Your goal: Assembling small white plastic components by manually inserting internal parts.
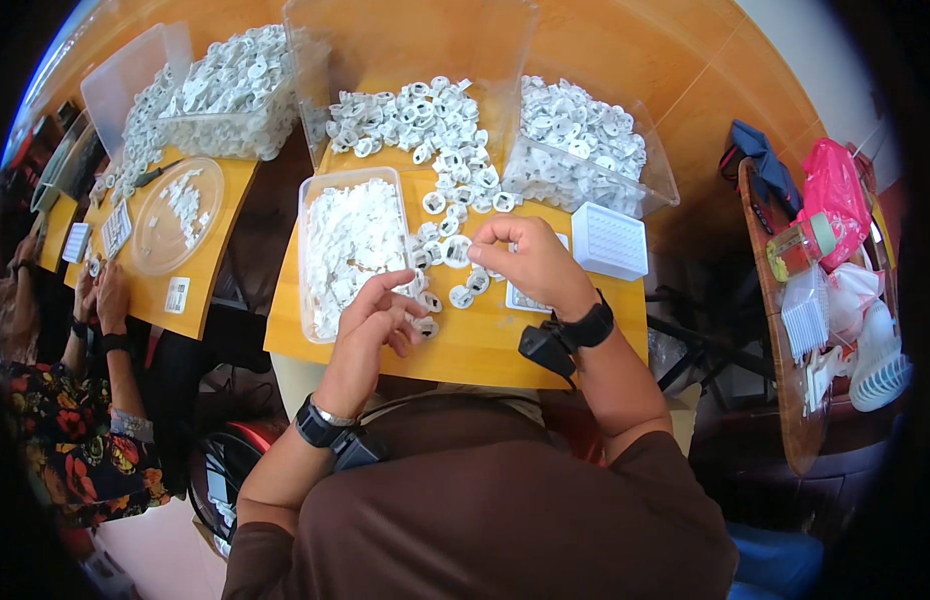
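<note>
My right hand (530, 258) is closed in a pinch, thumb and forefinger together, on the edge of a round white plastic part (456, 251) with a dark centre. Partly beneath that hand is a white tray (526, 299). My left hand (368, 326) hovers by the right rim of a clear tub (304, 262), its fingers apart and curved with nothing visible in them. Small white plastic pieces (350, 230) fill the tub. Between my hands lie several loose round white parts (461, 297), trailing back to a larger heap (410, 115).
Clear bins of white parts (575, 130) stand at the back. A white slotted box (610, 241) sits at the table's right. On the left, another person's hands (103, 297) work at a separate table (190, 310). A side table (795, 440) at right holds bags and a small fan.
</note>
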A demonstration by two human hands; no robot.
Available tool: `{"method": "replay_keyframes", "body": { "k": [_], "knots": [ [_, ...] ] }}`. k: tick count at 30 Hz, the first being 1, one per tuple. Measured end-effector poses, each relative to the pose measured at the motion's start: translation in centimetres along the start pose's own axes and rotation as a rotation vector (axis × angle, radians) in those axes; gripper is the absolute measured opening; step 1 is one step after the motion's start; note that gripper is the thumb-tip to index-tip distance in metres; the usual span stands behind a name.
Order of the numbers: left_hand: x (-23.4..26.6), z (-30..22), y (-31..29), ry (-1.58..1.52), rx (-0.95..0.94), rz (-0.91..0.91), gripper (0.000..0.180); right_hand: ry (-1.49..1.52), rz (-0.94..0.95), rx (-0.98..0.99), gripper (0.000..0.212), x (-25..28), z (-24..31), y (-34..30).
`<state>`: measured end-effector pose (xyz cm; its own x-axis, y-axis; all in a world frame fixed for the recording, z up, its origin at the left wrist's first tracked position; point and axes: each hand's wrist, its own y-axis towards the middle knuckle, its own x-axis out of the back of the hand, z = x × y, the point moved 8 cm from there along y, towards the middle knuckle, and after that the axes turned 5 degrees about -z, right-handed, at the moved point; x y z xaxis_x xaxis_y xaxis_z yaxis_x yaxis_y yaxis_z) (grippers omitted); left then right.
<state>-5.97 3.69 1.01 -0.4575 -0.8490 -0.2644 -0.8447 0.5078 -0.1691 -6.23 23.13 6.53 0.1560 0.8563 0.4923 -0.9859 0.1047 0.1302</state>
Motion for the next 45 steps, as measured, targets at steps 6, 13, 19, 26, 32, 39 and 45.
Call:
{"method": "replay_keyframes", "body": {
  "k": [6, 13, 19, 26, 32, 39, 45],
  "knots": [
    [-1.5, -0.1, 0.7, -0.215, 0.056, 0.115, 0.041, 0.153, 0.2, -0.032, 0.015, -2.8, 1.1, -1.8],
    [-3.0, 1.0, 1.0, -0.491, 0.115, 0.288, 0.038, 0.313, 0.19, -0.018, 0.017, -4.5, 1.2, -2.8],
    [-1.5, 1.7, 0.2, -0.586, 0.135, 0.265, 0.035, 0.045, 0.055, 0.094, 0.014, -3.5, 1.1, -3.9],
    [-0.2, 1.5, 0.6, -0.642, 0.054, 0.18, 0.033, -0.475, -0.409, 0.141, 0.011, 4.9, -4.2, -3.5],
    [-0.8, 2.1, 0.5, -0.634, 0.11, 0.172, 0.029, -0.681, -0.325, 0.167, 0.006, 4.1, -6.9, -2.9],
    [-0.7, 2.1, 0.2, -0.622, 0.108, 0.176, 0.028, -0.78, -0.349, 0.22, 0.005, 3.5, -6.2, -3.0],
    [-0.9, 2.1, 0.3, -0.626, 0.127, 0.197, 0.029, -0.251, -0.452, 0.085, 0.008, 4.9, -4.5, -4.2]
  ]
}}
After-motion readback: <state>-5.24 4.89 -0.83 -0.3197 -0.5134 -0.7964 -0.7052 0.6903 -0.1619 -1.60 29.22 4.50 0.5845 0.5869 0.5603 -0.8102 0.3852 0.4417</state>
